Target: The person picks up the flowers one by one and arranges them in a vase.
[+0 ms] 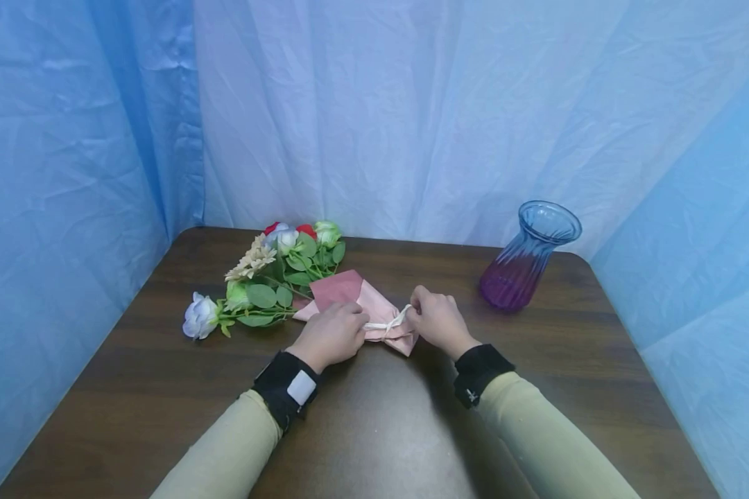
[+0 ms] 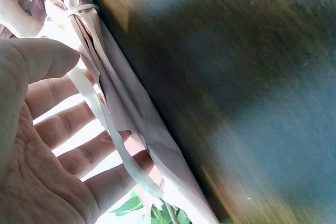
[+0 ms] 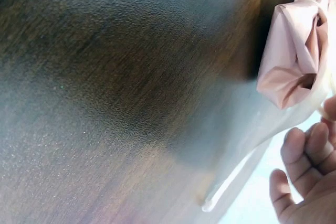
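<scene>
A bouquet wrapped in pink paper (image 1: 377, 302) lies on the table, its flowers toward the left. White ribbon (image 1: 383, 325) goes round the gathered neck of the paper. My left hand (image 1: 336, 334) rests against the wrap and pinches one length of the ribbon, whose tail (image 2: 116, 142) trails across the palm side of the fingers in the left wrist view. On the other side of the neck, my right hand (image 1: 440, 320) pinches the other part of the ribbon. Its loose tail (image 3: 231, 179) hangs down in the right wrist view, where that hand's fingertips are partly cut off.
A blue and purple glass vase (image 1: 527, 260) stands at the back right, beyond my right hand. White, green, cream and red flowers (image 1: 252, 260) with leaves spread across the left of the dark wooden table (image 1: 131, 388). Blue cloth (image 1: 374, 118) hangs around the sides and back.
</scene>
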The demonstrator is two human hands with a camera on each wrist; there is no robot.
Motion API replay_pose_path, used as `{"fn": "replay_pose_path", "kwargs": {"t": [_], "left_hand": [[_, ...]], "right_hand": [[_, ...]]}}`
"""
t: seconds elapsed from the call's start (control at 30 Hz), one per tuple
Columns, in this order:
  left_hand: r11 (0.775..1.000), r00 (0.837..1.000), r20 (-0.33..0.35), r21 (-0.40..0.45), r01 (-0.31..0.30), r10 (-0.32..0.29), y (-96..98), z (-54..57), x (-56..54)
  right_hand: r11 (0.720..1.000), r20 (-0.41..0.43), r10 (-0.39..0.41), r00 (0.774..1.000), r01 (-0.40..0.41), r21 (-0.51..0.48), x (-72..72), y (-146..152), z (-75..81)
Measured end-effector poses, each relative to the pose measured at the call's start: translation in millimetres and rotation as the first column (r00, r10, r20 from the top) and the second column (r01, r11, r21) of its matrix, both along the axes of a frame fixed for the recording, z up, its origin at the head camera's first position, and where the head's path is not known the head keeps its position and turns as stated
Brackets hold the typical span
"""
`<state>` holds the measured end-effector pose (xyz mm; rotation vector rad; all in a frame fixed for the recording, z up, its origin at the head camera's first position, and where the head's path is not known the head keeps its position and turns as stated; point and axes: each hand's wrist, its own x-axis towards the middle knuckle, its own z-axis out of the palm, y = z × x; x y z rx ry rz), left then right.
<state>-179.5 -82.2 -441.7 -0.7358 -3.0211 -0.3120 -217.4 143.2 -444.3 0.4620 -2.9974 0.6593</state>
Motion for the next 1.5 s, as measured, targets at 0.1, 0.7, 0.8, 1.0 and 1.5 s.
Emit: {"fn": "replay_pose_path", "kwargs": {"t": [0.1,0.7,0.8,1.0,1.5], "left_hand": [[1.0,1.0,0.003,-0.001,-0.001,0.001,0.4,-1.2,-0.8],[1.0,1.0,0.021,-0.015,-0.022,0.022,2.5,-1.7,-0.6],[1.0,1.0,0.019,-0.016,-0.021,0.021,2.5,-1.7,-0.5],[1.0,0.999,0.028,-0.011,-0.022,0.022,1.8,-2.0,-0.2],[0.999,0.999,0.04,-0.016,-0.029,0.029,0.5,-1.9,0.2]], "right_hand": [[0.999,0.017,-0.038,0.999,0.038,-0.012,0.3,0.6,0.5],[0.991,-0.065,-0.118,0.991,0.114,-0.064,-0.3,11.0,1.5],[0.99,-0.071,-0.128,0.989,0.124,-0.065,-0.7,12.1,1.2],[0.985,-0.114,-0.161,0.98,0.153,-0.075,-2.7,15.9,0.0],[0.98,-0.152,-0.192,0.97,0.18,-0.086,-5.0,26.2,1.2]]}}
